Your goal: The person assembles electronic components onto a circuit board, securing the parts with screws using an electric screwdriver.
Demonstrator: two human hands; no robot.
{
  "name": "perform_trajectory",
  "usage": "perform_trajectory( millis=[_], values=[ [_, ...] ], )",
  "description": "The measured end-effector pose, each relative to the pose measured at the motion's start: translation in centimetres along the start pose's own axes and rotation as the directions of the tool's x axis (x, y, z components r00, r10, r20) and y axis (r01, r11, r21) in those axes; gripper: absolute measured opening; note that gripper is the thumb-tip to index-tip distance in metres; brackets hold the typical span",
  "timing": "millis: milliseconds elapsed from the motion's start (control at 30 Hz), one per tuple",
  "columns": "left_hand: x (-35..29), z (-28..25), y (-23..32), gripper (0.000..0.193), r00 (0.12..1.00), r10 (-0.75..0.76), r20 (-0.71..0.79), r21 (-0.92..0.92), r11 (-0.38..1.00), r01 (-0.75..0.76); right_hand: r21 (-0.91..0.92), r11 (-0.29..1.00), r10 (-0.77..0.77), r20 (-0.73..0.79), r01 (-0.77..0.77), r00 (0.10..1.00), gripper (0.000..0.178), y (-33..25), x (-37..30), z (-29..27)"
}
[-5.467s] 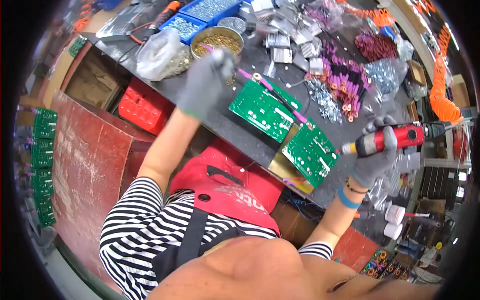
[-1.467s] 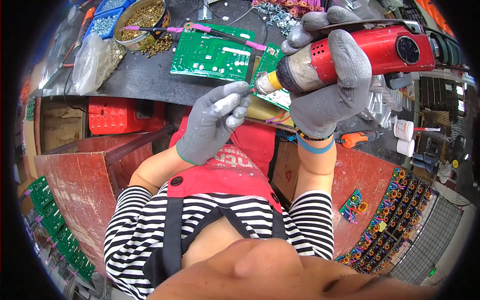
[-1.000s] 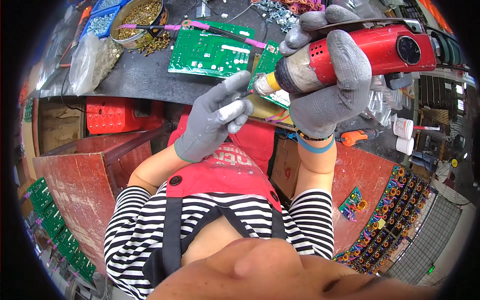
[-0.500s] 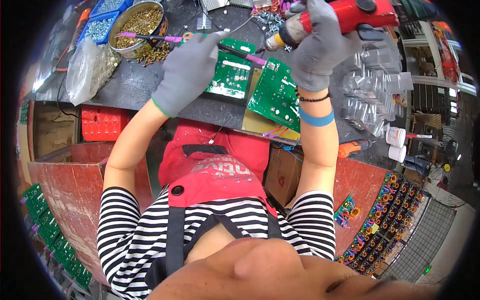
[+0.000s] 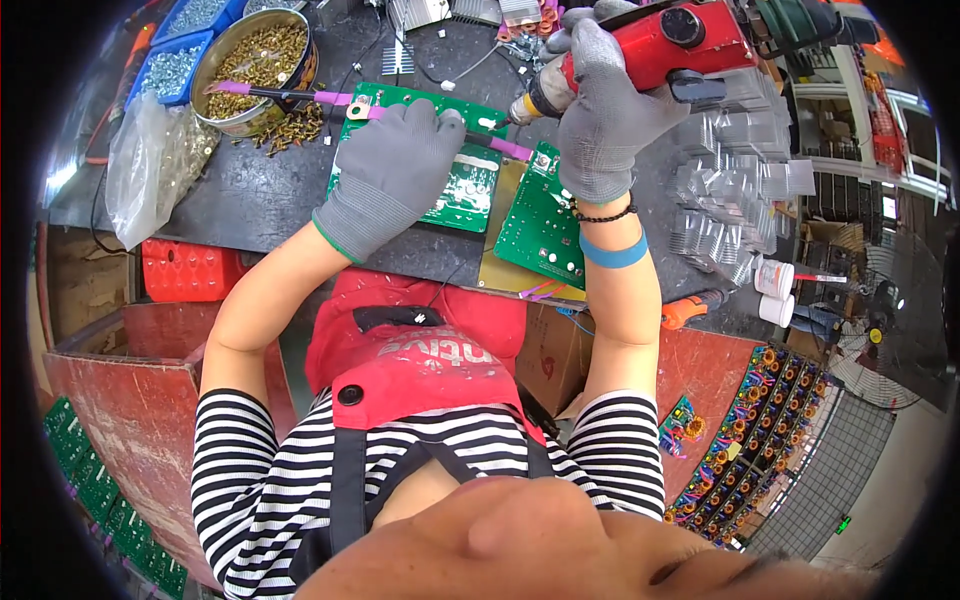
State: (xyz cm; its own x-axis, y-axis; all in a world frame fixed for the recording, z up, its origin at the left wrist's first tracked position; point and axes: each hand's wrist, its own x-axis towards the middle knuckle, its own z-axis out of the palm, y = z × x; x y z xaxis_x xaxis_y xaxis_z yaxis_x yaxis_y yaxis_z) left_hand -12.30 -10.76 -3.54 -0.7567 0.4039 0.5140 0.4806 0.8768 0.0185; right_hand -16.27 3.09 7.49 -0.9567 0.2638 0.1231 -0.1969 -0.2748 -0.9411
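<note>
My left hand (image 5: 395,160), in a grey glove, lies over a green circuit board (image 5: 470,200) with its fingers curled down. A black cable with purple sleeved ends (image 5: 510,149) passes beneath those fingers. Its copper ring terminal (image 5: 357,111) shows beside the hand, on the board's far left part. My right hand (image 5: 607,125), also gloved, grips a red power screwdriver (image 5: 675,45). The tool's tip points left, close to the board's far right corner; whether it touches a screw cannot be made out. Below it, a second green board (image 5: 535,225) lies partly on a gold-coloured plate (image 5: 492,265).
A round tin of brass-coloured screws (image 5: 235,122) stands at the far left, by blue bins (image 5: 172,68) and a clear plastic bag (image 5: 140,165). Metal heat sinks (image 5: 725,195) crowd the right side. An orange-handled tool (image 5: 685,310) lies near the right front edge, by white tubs (image 5: 775,290).
The whole view has shifted a little. My left hand has slid rightward over the board, with its fingers more curled. The screwdriver stays near the same corner, slightly re-angled.
</note>
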Motion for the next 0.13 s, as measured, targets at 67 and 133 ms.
perform_trajectory(
  millis=[67, 133],
  values=[
    [0.02, 0.09, -0.02, 0.021, 1.0, 0.006, 0.008, -0.012, 1.0, -0.006, -0.029, 0.999, 0.015, -0.002, -0.015, 1.0, 0.018, 0.18, 0.04, -0.09],
    [0.11, 0.06, 0.03, 0.023, 1.0, 0.015, 0.013, -0.023, 1.0, -0.014, -0.057, 0.998, 0.03, -0.004, -0.03, 1.0, 0.017, 0.27, 0.09, -0.24]
  ],
)
